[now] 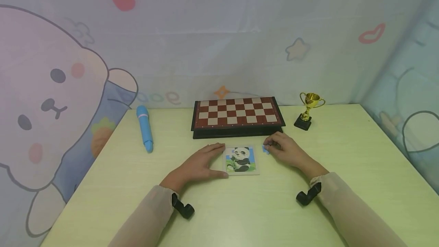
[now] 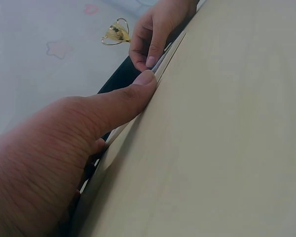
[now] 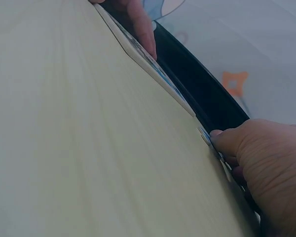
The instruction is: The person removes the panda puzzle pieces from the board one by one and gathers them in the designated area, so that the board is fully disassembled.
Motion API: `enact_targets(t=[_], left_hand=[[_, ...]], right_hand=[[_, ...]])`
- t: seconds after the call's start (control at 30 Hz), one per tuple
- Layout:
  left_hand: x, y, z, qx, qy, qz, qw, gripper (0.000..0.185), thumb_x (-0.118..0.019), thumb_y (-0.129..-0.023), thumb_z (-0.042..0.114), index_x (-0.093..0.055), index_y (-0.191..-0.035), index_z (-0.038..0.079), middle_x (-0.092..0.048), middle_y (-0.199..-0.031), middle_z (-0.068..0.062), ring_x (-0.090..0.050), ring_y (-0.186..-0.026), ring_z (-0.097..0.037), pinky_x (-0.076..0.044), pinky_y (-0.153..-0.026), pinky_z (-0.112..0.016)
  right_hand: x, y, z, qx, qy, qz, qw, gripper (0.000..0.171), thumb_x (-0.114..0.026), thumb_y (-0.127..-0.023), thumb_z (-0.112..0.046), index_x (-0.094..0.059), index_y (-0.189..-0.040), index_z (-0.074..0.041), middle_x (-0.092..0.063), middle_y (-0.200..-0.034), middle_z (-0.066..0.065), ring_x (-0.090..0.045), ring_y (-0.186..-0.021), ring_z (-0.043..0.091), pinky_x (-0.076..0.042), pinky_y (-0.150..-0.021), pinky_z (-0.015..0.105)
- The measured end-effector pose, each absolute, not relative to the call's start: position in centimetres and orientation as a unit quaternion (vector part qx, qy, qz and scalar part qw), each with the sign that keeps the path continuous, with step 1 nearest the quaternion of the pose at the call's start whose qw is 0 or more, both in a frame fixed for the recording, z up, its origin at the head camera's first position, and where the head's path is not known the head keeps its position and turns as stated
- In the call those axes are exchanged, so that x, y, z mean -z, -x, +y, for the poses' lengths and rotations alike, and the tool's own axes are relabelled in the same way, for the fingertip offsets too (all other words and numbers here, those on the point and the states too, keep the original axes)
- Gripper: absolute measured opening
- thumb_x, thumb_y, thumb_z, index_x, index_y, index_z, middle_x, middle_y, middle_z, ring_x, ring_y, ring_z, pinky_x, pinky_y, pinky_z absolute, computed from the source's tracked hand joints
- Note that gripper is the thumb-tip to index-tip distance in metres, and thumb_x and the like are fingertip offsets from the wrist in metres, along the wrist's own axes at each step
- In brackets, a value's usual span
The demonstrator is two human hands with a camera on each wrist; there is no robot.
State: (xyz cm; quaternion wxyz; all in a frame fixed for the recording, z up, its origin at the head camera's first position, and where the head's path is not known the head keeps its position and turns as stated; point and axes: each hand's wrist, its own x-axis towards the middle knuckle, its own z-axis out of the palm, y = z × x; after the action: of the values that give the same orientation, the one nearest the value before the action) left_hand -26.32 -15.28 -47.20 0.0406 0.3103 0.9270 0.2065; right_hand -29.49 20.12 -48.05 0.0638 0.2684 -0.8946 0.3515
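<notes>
A square panda puzzle (image 1: 241, 161) in a pale frame lies flat on the table. My left hand (image 1: 202, 165) is at its left side, fingers by the upper left corner and the straight thumb touching the lower left one. Just right of the puzzle, my right hand (image 1: 286, 151) pinches a small blue puzzle piece (image 1: 265, 149) between thumb and fingers, close to the tabletop. The right wrist view shows this piece (image 3: 203, 136) edge-on, apart from the frame; most of its face is hidden.
Behind the puzzle stands a black-sided chessboard box (image 1: 238, 113). A gold trophy cup (image 1: 310, 109) is at the back right, and a blue microphone-shaped stick (image 1: 145, 129) lies at the left. A printed cloth (image 1: 205, 41) hangs along the table's back edge.
</notes>
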Motion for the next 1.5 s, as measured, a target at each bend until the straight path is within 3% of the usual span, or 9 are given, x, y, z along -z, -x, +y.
enact_targets(t=[0.4, 0.8, 1.07, 1.33, 1.5], left_hand=[[47.0, 26.4, -15.4, -0.204, -0.31, 0.928, 0.039, 0.104, -0.06, -0.078, 0.082, -0.034, -0.159, 0.022, -0.029, -0.163, 0.009, -0.024, -0.149, -0.011, -0.025, -0.12, -0.037], [46.8, 26.3, -15.3, -0.205, -0.307, 0.928, 0.041, 0.103, -0.062, -0.078, 0.08, -0.034, -0.159, 0.023, -0.03, -0.163, 0.008, -0.024, -0.149, -0.011, -0.025, -0.12, -0.037], [46.8, 26.1, -15.1, -0.212, -0.305, 0.927, 0.044, 0.103, -0.062, -0.078, 0.08, -0.034, -0.159, 0.022, -0.029, -0.163, 0.009, -0.024, -0.15, -0.013, -0.025, -0.12, -0.039], [46.8, 26.0, -15.2, -0.216, -0.308, 0.926, 0.043, 0.103, -0.064, -0.078, 0.078, -0.035, -0.158, 0.02, -0.03, -0.163, 0.007, -0.025, -0.149, -0.014, -0.026, -0.12, -0.04], [46.9, 26.1, -15.3, -0.22, -0.317, 0.922, 0.038, 0.102, -0.064, -0.079, 0.078, -0.036, -0.158, 0.019, -0.031, -0.162, 0.005, -0.027, -0.149, -0.016, -0.028, -0.119, -0.042]], right_hand=[[47.7, 29.5, 19.6, -0.349, -0.258, -0.898, 0.069, 0.008, -0.069, -0.097, -0.015, -0.071, -0.105, -0.013, -0.059, -0.1, 0.0, -0.058, -0.094, 0.016, -0.052, -0.086, 0.04], [47.4, 29.4, 19.7, -0.375, -0.245, -0.89, 0.083, 0.013, -0.068, -0.098, -0.024, -0.071, -0.107, -0.016, -0.061, -0.1, -0.004, -0.057, -0.09, 0.013, -0.05, -0.079, 0.033], [47.0, 29.6, 19.2, -0.381, -0.284, -0.875, 0.091, 0.013, -0.067, -0.099, -0.023, -0.069, -0.11, -0.016, -0.065, -0.103, -0.005, -0.06, -0.093, 0.012, -0.053, -0.079, 0.032], [46.3, 29.7, 17.3, -0.39, -0.329, -0.857, 0.074, 0.017, -0.066, -0.099, -0.017, -0.069, -0.113, -0.007, -0.067, -0.105, -0.004, -0.063, -0.094, 0.013, -0.056, -0.079, 0.033], [46.3, 30.0, 15.1, -0.374, -0.345, -0.859, 0.062, 0.015, -0.066, -0.099, -0.02, -0.069, -0.112, -0.012, -0.067, -0.106, -0.007, -0.063, -0.096, 0.009, -0.055, -0.085, 0.036]])
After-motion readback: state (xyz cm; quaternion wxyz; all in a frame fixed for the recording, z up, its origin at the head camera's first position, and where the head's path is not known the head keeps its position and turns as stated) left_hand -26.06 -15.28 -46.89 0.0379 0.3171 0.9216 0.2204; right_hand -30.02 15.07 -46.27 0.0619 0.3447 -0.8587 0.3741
